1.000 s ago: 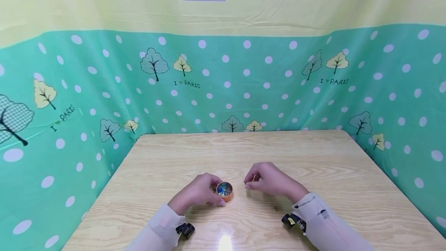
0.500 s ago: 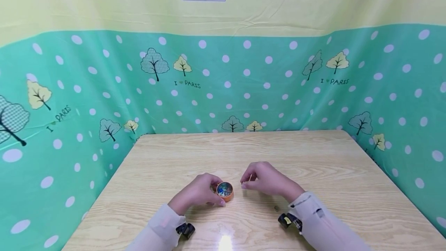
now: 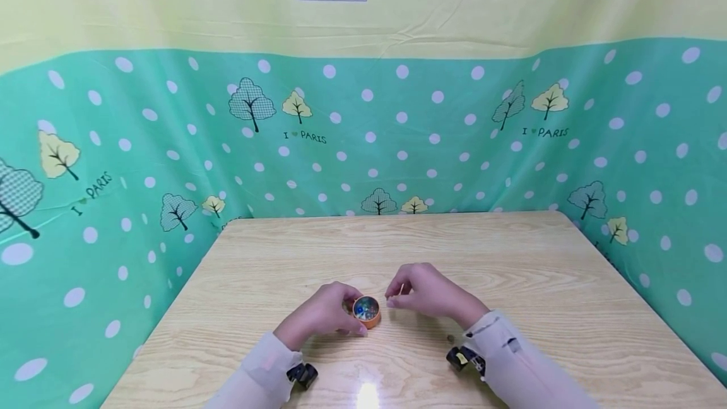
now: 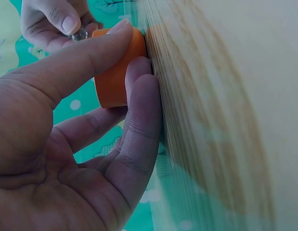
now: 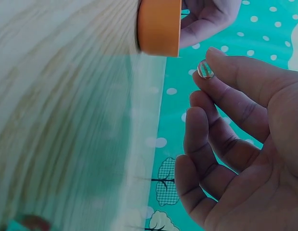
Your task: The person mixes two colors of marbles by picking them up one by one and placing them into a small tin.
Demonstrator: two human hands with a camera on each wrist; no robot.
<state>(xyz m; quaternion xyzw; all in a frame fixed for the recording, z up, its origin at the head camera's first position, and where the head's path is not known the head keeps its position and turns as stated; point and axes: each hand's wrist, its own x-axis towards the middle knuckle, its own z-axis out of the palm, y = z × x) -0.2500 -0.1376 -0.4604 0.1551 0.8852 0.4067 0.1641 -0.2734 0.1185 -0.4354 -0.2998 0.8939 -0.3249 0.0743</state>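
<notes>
A small orange cup (image 3: 367, 321) stands on the wooden table, with several coloured glass marbles (image 3: 365, 311) inside it. My left hand (image 3: 328, 309) grips the cup from its left side, thumb and fingers around the wall, as the left wrist view shows up close. Just right of the cup, my right hand (image 3: 427, 292) pinches a clear glass marble (image 5: 205, 70) with a coloured swirl between thumb and index fingertip. That marble is held above the table, near rim height, apart from the cup. The other right fingers are loosely curled below it.
Another marble (image 3: 451, 338) lies on the table (image 3: 272, 257) near the right wrist camera (image 3: 466, 358). A black camera (image 3: 303, 375) sits on the left wrist too. A green and yellow patterned curtain (image 3: 397, 137) encloses the table's back and sides.
My right hand has moved left toward the cup, carrying the pinched marble. The left hand and the cup have stayed in place.
</notes>
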